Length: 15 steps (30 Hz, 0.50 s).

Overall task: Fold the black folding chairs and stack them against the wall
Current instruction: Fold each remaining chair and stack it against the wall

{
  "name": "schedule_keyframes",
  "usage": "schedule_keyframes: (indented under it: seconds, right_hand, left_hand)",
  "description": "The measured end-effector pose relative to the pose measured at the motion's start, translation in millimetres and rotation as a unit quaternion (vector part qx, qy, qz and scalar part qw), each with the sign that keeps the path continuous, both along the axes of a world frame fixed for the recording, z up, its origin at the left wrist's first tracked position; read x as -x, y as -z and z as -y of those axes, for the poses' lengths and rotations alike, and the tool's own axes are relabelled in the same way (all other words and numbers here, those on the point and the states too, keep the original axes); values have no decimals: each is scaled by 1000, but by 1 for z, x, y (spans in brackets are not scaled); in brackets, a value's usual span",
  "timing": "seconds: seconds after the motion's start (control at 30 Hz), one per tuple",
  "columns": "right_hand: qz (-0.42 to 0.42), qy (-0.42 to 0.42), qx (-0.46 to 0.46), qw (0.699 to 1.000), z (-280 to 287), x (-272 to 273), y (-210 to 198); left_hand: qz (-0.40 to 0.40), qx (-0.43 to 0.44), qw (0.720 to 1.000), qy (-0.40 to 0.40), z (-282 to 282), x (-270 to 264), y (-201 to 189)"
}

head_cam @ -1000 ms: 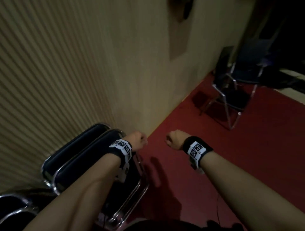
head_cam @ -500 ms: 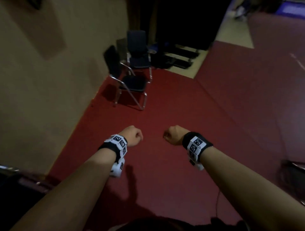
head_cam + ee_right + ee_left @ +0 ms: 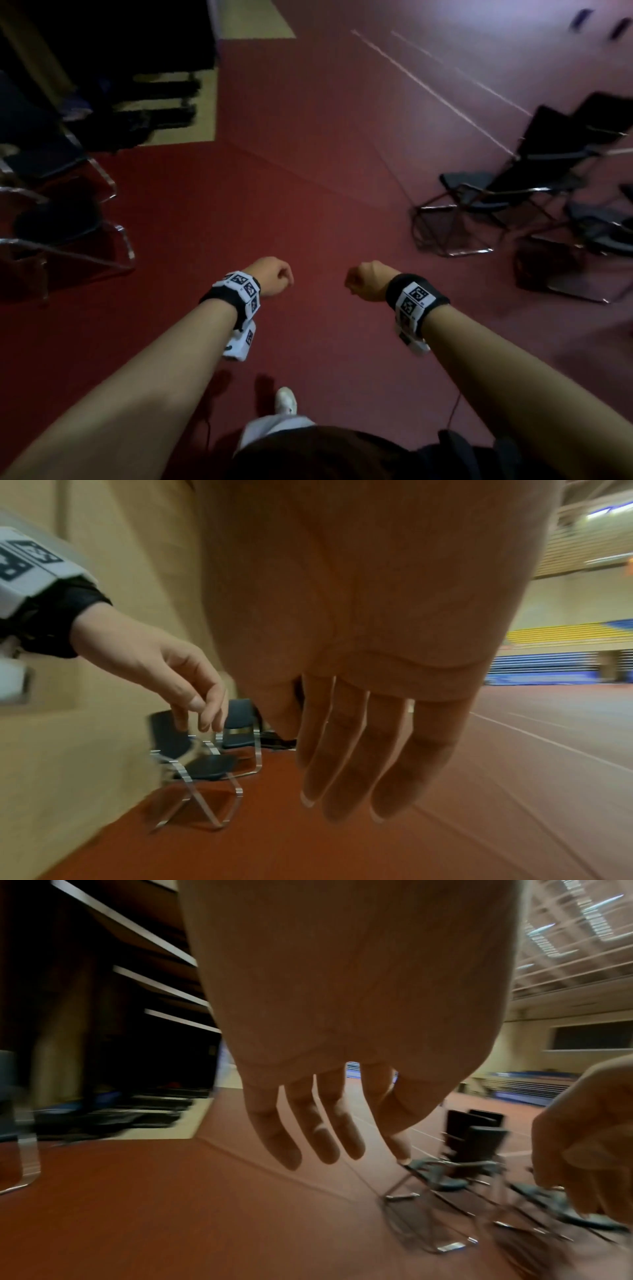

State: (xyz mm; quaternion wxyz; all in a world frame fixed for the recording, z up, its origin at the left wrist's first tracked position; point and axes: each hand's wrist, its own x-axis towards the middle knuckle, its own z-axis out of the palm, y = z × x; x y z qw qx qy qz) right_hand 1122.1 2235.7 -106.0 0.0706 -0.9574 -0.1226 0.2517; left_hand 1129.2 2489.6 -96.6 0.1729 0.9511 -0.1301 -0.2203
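left hand [image 3: 274, 275], right hand [image 3: 368, 279]: fingers loose, empty | wall gone from view | unfolded chairs [image 3: 513, 178] now right, blurred

I saw 2 black folding chairs [image 3: 534, 178] standing unfolded on the red floor at my right — chrome frames, dark seats, one just behind the other. More unfolded black chairs [image 3: 58, 219] stood at my left, blurred.

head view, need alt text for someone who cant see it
Seen from above, a person's two bare forearms reach forward over a dark red floor, the left hand and right hand empty, with tagged wristbands. Unfolded black folding chairs stand at right; more chairs are at the left edge. A white shoe shows below.
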Motion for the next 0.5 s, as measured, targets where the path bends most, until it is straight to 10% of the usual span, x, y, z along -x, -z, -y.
schedule_keyframes:
  seconds: [0.5]
  right_hand:
    - [26,274,25,961,221,-113,1]
  left_hand:
    - [17,43,974,223,219,-249,7]
